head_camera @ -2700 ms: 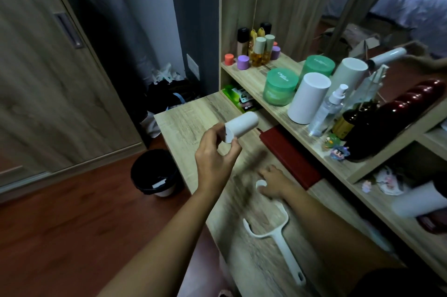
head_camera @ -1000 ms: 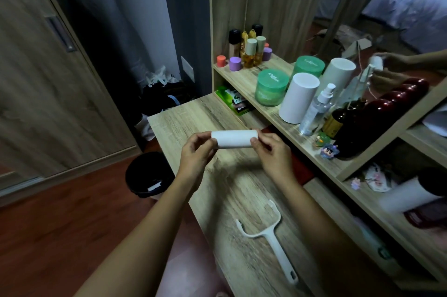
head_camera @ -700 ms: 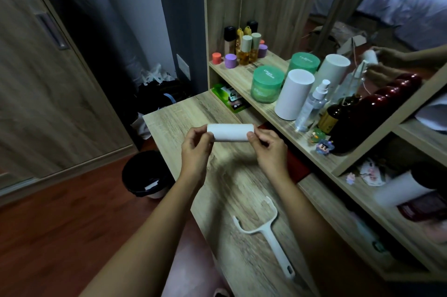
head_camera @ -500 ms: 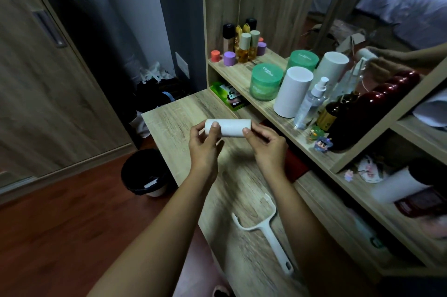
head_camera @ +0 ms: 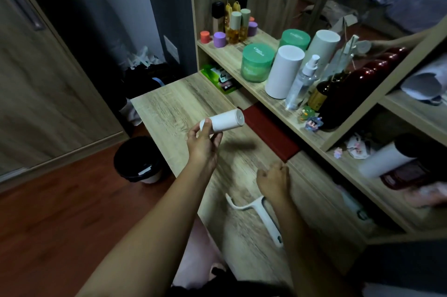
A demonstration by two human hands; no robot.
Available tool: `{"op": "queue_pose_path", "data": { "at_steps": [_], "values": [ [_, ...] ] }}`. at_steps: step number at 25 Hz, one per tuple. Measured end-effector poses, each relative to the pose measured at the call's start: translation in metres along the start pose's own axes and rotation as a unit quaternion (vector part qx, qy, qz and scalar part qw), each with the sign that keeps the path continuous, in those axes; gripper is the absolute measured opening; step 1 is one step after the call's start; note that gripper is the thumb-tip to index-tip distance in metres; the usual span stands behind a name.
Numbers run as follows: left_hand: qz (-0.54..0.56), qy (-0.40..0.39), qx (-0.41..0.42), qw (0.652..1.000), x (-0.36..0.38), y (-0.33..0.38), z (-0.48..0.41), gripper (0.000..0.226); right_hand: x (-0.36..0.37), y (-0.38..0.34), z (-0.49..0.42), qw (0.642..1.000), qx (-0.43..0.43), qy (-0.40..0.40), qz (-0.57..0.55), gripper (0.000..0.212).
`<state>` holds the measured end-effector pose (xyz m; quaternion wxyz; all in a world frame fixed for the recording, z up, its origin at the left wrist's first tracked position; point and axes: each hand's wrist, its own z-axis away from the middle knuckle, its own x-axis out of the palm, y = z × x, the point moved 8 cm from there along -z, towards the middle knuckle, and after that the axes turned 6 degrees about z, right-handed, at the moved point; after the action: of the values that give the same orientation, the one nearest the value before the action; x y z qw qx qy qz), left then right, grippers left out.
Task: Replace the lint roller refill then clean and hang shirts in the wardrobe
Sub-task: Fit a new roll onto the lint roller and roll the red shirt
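Note:
My left hand (head_camera: 204, 143) grips the near end of a white lint roller refill (head_camera: 225, 120) and holds it above the wooden table (head_camera: 169, 108), its far end pointing right. The white lint roller handle (head_camera: 262, 214) lies flat on the table near the front edge, its forked frame bare. My right hand (head_camera: 273, 179) hovers just above the fork end of the handle, fingers loosely curled, holding nothing; whether it touches the handle is unclear.
A black waste bin (head_camera: 137, 160) stands on the floor left of the table. A red book (head_camera: 271, 132) lies under the shelf (head_camera: 232, 55), which carries green jars, white canisters, bottles and a spray bottle (head_camera: 302, 81). A wardrobe door (head_camera: 36, 79) is at the left.
My right hand let go of the refill and dropped down to the handle on the table. The left hand alone keeps the refill, now tilted with its far end up.

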<state>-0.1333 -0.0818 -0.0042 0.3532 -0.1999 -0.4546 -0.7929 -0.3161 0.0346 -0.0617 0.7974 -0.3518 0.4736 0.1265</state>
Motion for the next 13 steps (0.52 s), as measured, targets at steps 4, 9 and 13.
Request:
{"op": "queue_pose_path", "data": {
  "at_steps": [4, 9, 13],
  "values": [
    [-0.002, -0.007, -0.004, 1.000, 0.001, -0.003, 0.001, 0.029, 0.031, 0.032, 0.019, 0.998, 0.056, -0.003, 0.015, 0.053],
    [-0.007, -0.012, -0.009, 1.000, 0.003, 0.000, 0.003, 0.031, 0.042, 0.036, 0.021, 0.994, 0.107, -0.028, 0.015, 0.046],
    [-0.028, -0.012, -0.036, 0.999, -0.002, 0.011, -0.001, 0.025, -0.002, -0.010, 0.013, 0.999, 0.003, 0.017, -0.038, 0.043]
  ]
}}
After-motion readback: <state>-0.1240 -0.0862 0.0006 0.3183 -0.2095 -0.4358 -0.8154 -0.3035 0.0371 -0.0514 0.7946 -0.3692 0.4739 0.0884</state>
